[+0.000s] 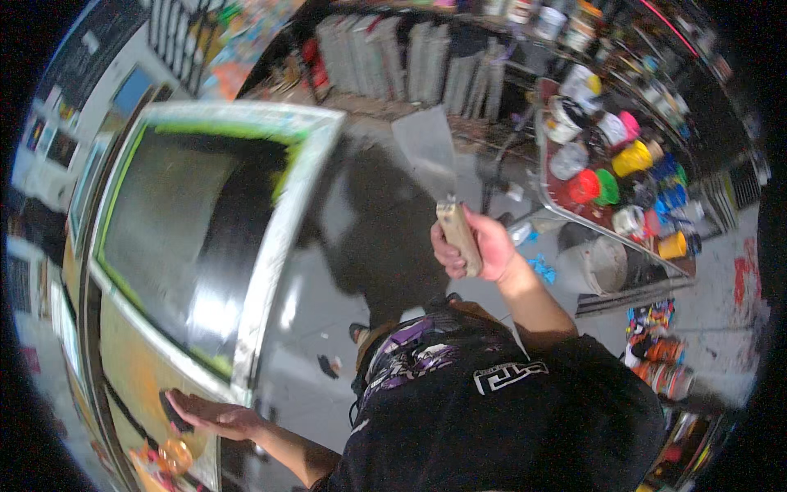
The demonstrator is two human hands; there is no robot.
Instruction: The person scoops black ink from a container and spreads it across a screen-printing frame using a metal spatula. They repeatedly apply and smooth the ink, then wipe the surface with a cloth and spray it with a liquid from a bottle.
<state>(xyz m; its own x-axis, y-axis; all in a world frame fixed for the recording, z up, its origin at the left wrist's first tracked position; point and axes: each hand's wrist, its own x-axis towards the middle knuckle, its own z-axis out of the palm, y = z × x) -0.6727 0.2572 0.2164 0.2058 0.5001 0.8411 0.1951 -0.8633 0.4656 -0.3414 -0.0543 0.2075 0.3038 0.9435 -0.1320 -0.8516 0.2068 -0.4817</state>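
My right hand [484, 246] grips the pale wooden handle of a wide metal putty knife [426, 152], its blade raised in front of my body. At lower left, my left hand [213, 416] is closed on a small dark object [177, 414], too blurred to name, just above the tan board [139, 344]. Beside it stands a white-rimmed screen frame [258, 312] with dark, shiny mesh and bright green along its inner edges. The orange, glossy item [172, 455] near my left hand is too blurred to identify.
A table [557, 193] at the right holds several colorful tubs [631, 160], with a white bucket [607, 266] below. Upright grey screens [352, 57] line the back. Shelves of containers [541, 20] are at the top right. The grey tiled floor [303, 353] shows beside my feet.
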